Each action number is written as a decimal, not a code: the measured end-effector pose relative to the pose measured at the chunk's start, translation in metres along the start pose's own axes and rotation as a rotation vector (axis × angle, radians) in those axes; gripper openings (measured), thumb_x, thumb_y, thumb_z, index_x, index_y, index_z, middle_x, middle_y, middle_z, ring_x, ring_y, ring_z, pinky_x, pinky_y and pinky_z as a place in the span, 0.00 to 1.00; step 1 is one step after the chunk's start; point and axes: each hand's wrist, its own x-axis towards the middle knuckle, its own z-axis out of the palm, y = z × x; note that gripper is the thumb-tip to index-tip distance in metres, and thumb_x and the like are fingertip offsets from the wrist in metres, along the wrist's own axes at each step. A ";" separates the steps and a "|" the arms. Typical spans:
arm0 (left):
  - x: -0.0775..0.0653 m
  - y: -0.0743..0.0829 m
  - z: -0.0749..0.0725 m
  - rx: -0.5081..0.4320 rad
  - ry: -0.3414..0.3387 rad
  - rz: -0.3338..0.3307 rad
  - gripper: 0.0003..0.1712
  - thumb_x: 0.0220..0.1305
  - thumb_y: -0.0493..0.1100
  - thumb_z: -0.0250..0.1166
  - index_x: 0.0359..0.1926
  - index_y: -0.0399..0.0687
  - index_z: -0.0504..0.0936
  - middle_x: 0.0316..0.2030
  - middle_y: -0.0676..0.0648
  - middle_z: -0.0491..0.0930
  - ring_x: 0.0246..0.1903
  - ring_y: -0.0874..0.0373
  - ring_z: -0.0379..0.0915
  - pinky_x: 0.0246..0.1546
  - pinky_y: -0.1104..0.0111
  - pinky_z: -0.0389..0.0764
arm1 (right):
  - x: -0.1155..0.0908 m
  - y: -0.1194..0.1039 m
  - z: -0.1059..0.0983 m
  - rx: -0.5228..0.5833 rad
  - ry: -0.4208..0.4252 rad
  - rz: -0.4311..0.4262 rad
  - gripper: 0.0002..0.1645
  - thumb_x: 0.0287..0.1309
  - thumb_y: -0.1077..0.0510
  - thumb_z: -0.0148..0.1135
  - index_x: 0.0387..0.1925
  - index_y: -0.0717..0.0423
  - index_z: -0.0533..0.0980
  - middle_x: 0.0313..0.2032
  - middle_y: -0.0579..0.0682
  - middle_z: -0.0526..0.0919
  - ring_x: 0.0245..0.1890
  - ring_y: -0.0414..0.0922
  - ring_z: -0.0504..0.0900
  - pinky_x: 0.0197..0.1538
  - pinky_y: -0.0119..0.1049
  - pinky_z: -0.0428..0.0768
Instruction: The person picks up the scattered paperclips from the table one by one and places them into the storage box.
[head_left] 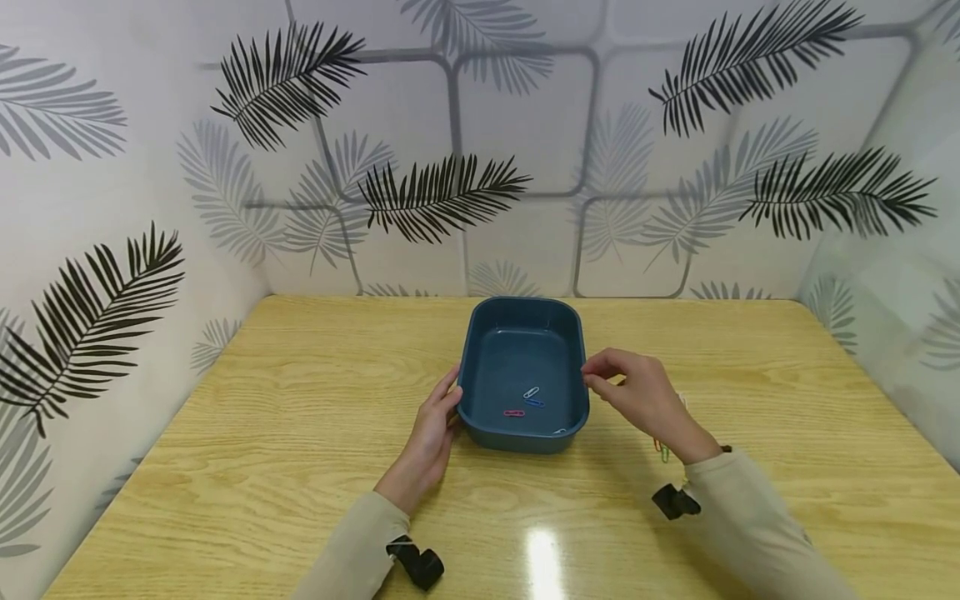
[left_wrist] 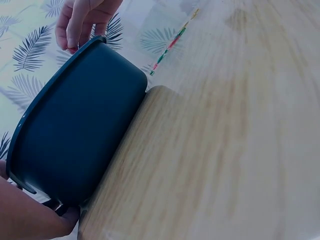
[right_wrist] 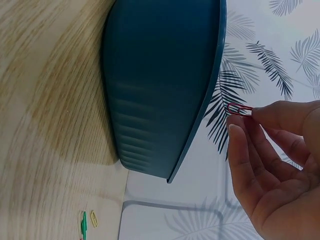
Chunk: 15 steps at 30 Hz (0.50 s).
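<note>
A dark blue rectangular plastic basin stands on the table. Inside it lie a white paper clip, a blue paper clip, a pink paper clip and a pale one in the near right corner. The left hand grips the basin's left side, thumb by the rim. Between thumb and forefinger the right hand pinches a red paper clip, just off the right rim; the clip is hard to make out in the head view.
On the wooden table, right of the basin, lie several loose paper clips, among them a green one, partly hidden by the right wrist. Leaf-patterned walls rise behind the table and at both sides.
</note>
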 end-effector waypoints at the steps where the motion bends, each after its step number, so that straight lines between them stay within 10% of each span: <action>1: 0.000 0.000 0.000 -0.001 0.001 -0.001 0.29 0.77 0.41 0.43 0.75 0.44 0.53 0.72 0.38 0.53 0.68 0.41 0.51 0.67 0.49 0.50 | 0.000 0.000 0.000 -0.001 0.002 -0.001 0.04 0.58 0.68 0.65 0.36 0.63 0.81 0.33 0.52 0.85 0.30 0.46 0.82 0.34 0.38 0.81; 15: 0.000 0.001 0.000 -0.004 0.002 -0.011 0.29 0.77 0.41 0.43 0.75 0.45 0.53 0.72 0.38 0.52 0.69 0.42 0.50 0.67 0.49 0.48 | 0.000 0.000 0.001 -0.017 0.001 -0.007 0.06 0.59 0.66 0.65 0.38 0.63 0.81 0.36 0.54 0.85 0.36 0.51 0.83 0.37 0.44 0.82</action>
